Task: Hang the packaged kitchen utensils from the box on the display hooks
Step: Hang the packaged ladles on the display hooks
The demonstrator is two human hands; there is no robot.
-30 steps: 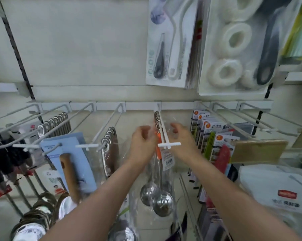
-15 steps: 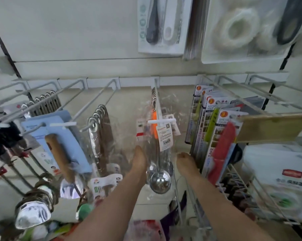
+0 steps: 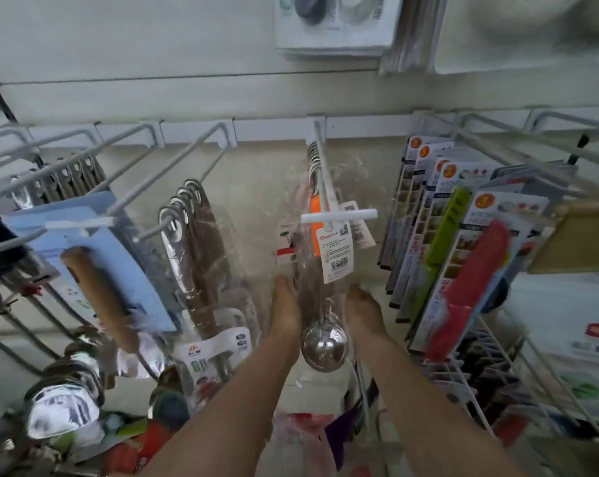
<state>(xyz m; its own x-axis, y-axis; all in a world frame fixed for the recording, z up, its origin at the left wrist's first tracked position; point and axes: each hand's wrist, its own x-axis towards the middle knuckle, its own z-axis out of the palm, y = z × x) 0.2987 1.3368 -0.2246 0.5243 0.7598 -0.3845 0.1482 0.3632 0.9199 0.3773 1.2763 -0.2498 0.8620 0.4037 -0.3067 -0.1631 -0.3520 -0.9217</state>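
Lowered from the crossbar of the centre hook (image 3: 337, 216) a second ago, both hands are now being held below it, one on either side of the wrapped ladle (image 3: 324, 346) hanging from that hook. The left hand (image 3: 286, 311) is being kept with fingers straight and close together against the clear wrapping. The right hand (image 3: 361, 311) is blurred and its fingers are turned away, so whether the wrapping is being pinched cannot be told. The ladle is apparently being steadied just under the hook's paper tag (image 3: 336, 249), in front of other ladles (image 3: 313, 160) threaded further back. This piece is judged hung. More wrapped goods (image 3: 301, 428) are being glimpsed well below the hook, though no box can be made out, so further hanging probably remains.
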